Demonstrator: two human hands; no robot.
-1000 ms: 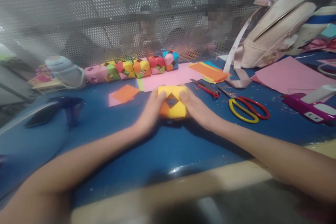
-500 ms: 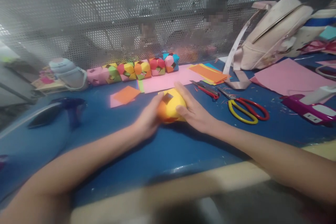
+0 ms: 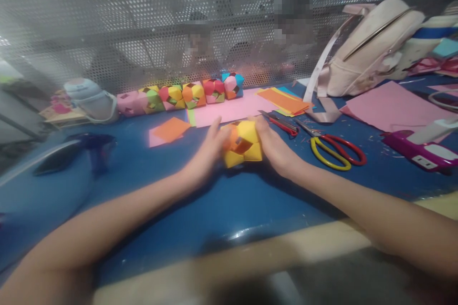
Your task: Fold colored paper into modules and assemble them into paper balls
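Holding one yellow-and-orange paper cube [image 3: 246, 145] between both palms, you have it just above or on the blue table [image 3: 229, 200], near its middle; whether its base touches is hard to tell. Your left hand [image 3: 209, 145] curves against the cube's left side and your right hand [image 3: 272, 145] against its right, each fairly straight and pressed inward, though the far fingers are hidden. Beyond them you have six finished paper cubes [image 3: 193, 95] in one row, in mixed colours, with one pale lidded cup [image 3: 89, 100] at the left end. Nearer your left hand lie two small sheets [image 3: 171, 129], one orange over one pink. Past your right hand are one red-handled tool [image 3: 284, 125] and one pair of scissors [image 3: 331, 150], with one red and one yellow loop. Behind these, orange and yellow strips [image 3: 284, 100] overlap one long pink sheet [image 3: 229, 107]; you can't count the strips. Farther right sit one cream bag [image 3: 372, 47], some large pink sheets [image 3: 397, 105], too overlapped to count, and one purple power strip [image 3: 422, 150].
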